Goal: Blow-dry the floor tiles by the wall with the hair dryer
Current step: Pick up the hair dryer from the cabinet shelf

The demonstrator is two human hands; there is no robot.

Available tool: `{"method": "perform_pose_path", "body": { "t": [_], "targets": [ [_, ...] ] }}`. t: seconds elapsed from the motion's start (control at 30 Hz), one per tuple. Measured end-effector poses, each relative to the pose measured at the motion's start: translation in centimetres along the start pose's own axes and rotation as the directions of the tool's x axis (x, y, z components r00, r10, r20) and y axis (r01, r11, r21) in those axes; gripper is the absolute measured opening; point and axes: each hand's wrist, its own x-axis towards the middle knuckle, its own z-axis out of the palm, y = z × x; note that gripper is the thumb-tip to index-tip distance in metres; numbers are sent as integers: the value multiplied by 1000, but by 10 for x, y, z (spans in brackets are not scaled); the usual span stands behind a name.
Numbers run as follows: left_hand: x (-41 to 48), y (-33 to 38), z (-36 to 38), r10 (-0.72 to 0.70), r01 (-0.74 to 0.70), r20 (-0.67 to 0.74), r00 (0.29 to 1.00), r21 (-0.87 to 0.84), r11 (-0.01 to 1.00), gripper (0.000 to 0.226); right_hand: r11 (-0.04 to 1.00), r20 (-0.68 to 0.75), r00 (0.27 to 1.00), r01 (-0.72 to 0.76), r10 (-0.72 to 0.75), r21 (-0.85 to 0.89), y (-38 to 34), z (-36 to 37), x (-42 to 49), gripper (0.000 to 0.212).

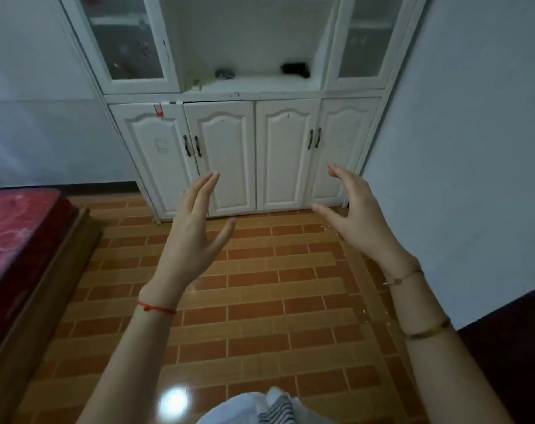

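Nothing looks begun; both hands hang empty over the floor, the left hand [196,228] flat and spread, the right hand [355,215] loosely cupped; the wet tiles [373,316] glisten along the right wall [474,148]; the dark thing [294,68] on the cabinet [223,154] shelf may be the dryer, I cannot tell.

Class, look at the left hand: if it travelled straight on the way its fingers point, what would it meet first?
Probably the left hand would meet the white cabinet's lower door, near the dark handle. Nothing shows between them, though depth is unclear.
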Motion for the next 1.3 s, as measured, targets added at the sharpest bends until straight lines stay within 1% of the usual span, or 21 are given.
{"method": "perform_pose_path", "body": {
  "t": [0.17,0.33,0.63,0.9,1.07,1.3],
  "targets": [
    [25,-23,14,-21,21,40,999,-5,1000,73,999,13,999,-47,47,5,6,18,24,74],
    [46,-35,29,-12,13,49,999,-15,1000,71,998,32,997,-63,63,6,16,30,46,74],
    [111,-55,75,-10,11,78,997,-12,1000,72,996,35,996,-87,86,30,62,45,103,74],
    [213,-69,117,15,-14,62,998,-10,1000,72,993,18,995,-95,93,70,117,43,198,74],
    [277,-79,146,8,-8,40,999,1,1000,72,995,22,997,-71,70,69,151,37,268,75],
    [347,-103,179,1,-4,49,999,65,998,73,1000,89,996,1,-3,27,191,44,353,75]
  ]
}}
